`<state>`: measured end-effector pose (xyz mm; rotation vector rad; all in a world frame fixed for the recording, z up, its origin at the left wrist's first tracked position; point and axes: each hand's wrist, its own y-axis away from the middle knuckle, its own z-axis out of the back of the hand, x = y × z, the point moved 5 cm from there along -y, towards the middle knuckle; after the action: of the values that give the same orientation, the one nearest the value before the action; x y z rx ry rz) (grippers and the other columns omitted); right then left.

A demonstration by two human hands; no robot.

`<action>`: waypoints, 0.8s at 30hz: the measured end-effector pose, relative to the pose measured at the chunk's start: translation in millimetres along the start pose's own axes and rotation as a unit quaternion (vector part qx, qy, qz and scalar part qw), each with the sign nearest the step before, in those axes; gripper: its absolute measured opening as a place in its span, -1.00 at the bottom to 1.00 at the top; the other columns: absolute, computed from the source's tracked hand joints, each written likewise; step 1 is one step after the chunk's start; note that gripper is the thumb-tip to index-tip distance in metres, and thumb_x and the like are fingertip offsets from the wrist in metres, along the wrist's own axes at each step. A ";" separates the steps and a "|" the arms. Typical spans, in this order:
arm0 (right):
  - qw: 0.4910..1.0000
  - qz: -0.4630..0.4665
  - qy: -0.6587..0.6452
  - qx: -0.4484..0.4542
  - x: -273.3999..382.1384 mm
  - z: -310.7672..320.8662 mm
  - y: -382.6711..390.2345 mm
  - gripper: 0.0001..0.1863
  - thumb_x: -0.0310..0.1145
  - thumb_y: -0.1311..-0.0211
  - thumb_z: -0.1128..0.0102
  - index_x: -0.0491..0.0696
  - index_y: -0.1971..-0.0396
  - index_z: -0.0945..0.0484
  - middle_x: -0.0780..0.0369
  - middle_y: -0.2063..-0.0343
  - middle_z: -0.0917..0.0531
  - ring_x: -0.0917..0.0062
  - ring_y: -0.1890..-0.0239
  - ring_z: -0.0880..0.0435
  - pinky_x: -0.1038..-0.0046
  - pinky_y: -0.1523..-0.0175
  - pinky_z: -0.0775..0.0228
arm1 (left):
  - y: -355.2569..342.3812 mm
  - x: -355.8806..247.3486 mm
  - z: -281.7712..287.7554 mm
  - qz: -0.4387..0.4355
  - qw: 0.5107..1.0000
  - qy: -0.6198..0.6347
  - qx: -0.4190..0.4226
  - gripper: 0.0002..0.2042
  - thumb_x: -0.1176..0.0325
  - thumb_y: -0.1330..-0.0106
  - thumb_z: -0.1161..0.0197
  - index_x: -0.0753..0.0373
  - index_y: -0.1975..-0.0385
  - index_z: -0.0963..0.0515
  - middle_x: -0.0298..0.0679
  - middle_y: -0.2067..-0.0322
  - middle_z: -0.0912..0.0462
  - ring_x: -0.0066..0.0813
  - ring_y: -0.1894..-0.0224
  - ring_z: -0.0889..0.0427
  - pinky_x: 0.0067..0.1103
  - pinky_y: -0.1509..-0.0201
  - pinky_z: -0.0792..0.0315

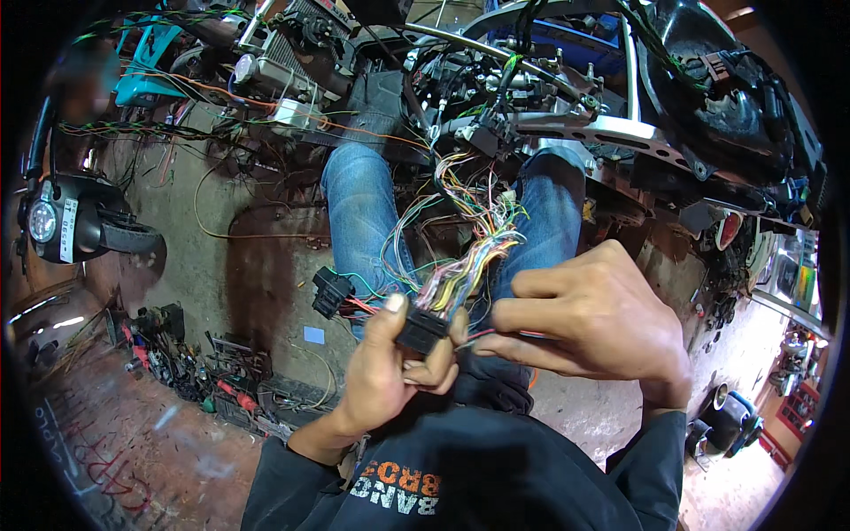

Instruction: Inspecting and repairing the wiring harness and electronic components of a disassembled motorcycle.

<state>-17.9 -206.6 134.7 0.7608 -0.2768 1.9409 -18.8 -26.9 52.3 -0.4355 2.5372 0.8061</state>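
Between the thumb and fingers of my left hand [382, 376] is a black multi-pin connector [422, 332], held above my lap. A thick bundle of coloured wires [465, 274] runs from its far side up to the motorcycle frame. My right hand [589, 314] is just right of the connector, its thumb and forefinger pinched on a thin red and black wire [482, 334]. The wire's near end points toward the connector; whether it enters is hidden by my left fingers. A second black connector [332, 292] hangs on its wires to the left of my left hand.
A stripped motorcycle frame [620, 133] with bare wiring spans the far side beyond my knees. A radiator [301, 53] stands far left. Another motorcycle [71, 217] is at the left edge. Tools [235, 394] lie along the floor at lower left. A loose cable [257, 236] crosses the concrete.
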 end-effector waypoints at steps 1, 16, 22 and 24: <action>1.000 -0.001 0.003 -0.002 -0.5 0.7 7.6 -0.69 -0.03 -0.30 -0.28 0.02 0.36 -0.65 0.26 0.52 -0.61 0.29 0.56 -0.65 0.30 0.52 -0.40 | -0.8 -5.8 4.7 -0.031 0.999 0.018 -0.016 -0.27 -0.22 -0.58 0.47 0.44 0.15 -0.41 -0.53 0.77 -0.03 -0.66 0.72 0.06 -0.59 0.56 -0.02; 0.938 -0.063 -0.270 -0.206 -0.8 -38.7 26.3 -0.71 -0.52 -0.18 -0.36 -0.08 0.07 -0.69 0.20 0.50 -0.59 0.39 0.52 -0.58 0.40 0.41 -0.39 | -7.3 5.2 -1.3 -0.121 0.990 0.070 0.003 -0.15 -0.33 -0.51 0.48 0.49 0.11 -0.46 -0.54 0.81 -0.06 -0.67 0.76 0.05 -0.57 0.59 0.02; 0.924 -0.061 -0.291 -0.240 -3.7 -48.8 23.5 -0.79 -0.44 -0.14 -0.44 -0.07 0.20 -0.75 0.25 0.60 -0.57 0.45 0.60 -0.54 0.43 0.47 -0.33 | -7.4 10.3 2.5 -0.136 0.991 0.010 -0.013 -0.07 -0.43 -0.45 0.48 0.49 0.13 -0.52 -0.54 0.83 -0.09 -0.68 0.77 0.01 -0.57 0.61 0.01; 0.912 -0.038 -0.327 -0.243 -4.5 -52.8 22.5 -0.81 -0.39 -0.11 -0.48 -0.07 0.27 -0.75 0.25 0.61 -0.58 0.46 0.61 -0.53 0.43 0.48 -0.31 | -8.4 12.3 1.3 -0.155 0.987 -0.009 -0.032 -0.04 -0.46 -0.43 0.48 0.51 0.11 -0.52 -0.54 0.83 -0.08 -0.68 0.77 0.02 -0.58 0.61 0.01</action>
<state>-56.7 -194.6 93.8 1.0349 -1.0762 1.3926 -25.3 -34.7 41.3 -0.8169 2.3495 0.7692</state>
